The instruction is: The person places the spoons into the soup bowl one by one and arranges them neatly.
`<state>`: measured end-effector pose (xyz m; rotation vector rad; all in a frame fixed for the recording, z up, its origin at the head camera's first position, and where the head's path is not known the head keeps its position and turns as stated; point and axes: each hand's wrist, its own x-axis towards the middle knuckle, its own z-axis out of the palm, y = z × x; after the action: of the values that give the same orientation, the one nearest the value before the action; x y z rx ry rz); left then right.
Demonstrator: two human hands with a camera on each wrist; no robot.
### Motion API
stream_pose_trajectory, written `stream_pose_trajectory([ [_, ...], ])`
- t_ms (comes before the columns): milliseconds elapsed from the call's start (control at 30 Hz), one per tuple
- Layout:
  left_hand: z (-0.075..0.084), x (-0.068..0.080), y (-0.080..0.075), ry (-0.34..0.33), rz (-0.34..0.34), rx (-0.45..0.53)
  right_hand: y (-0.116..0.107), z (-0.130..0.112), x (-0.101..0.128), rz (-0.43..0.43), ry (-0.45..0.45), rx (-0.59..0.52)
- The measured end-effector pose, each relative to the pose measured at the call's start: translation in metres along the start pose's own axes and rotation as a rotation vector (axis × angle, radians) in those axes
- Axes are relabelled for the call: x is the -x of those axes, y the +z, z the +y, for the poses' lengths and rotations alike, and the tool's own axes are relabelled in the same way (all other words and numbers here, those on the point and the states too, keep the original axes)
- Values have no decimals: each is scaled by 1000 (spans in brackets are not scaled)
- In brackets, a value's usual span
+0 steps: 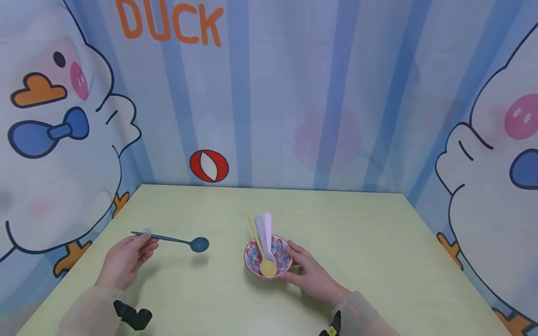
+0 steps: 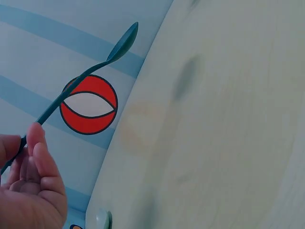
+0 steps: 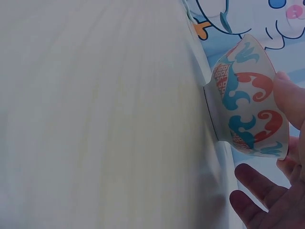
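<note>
Overhead, the only writing I can read is "DUCK" [image 1: 169, 24] in orange capitals on the striped backdrop; a red-and-white ball print [image 1: 208, 165] sits just above the table's far edge.

Item: pale green table [image 1: 357, 233]. Walled by the backdrop on three sides. Broad bare surface to the right of the bowl and between the two hands.

Item: dark blue spoon [image 1: 176, 240]. My left hand [image 1: 126, 259] pinches the handle end between thumb and fingers; the spoon is held above the table, its head pointing right toward the bowl, well short of it. Its shadow falls on the tabletop below.

Item: patterned bowl [image 1: 252, 254], red and teal motifs. It stands on the table near the middle. My right hand [image 1: 311, 275] rests against its right side, thumb on the rim, fingers loosely extended below.

Item: three spoons in the bowl, yellow spoon [image 1: 265, 263], lilac spoon [image 1: 261, 231], pink spoon [image 1: 268, 226], handles leaning over the far rim.
</note>
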<state>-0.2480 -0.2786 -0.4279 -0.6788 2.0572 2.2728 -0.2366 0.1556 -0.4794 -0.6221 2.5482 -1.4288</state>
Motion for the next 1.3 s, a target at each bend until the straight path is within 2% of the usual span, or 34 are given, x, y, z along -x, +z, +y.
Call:
stream_pose_trajectory([
  [367,17,5,20,73,-119,-3,1,2,0,1,-17,4],
  [633,26,11,39,110,-149,-96,0,1,-1,-4,-26,-3],
  [1033,38,10,68,122,-232,-154,0,0,0,-9,-19,5],
  [1300,40,8,91,126,-257,-200,1,1,0,-10,-8,3],
])
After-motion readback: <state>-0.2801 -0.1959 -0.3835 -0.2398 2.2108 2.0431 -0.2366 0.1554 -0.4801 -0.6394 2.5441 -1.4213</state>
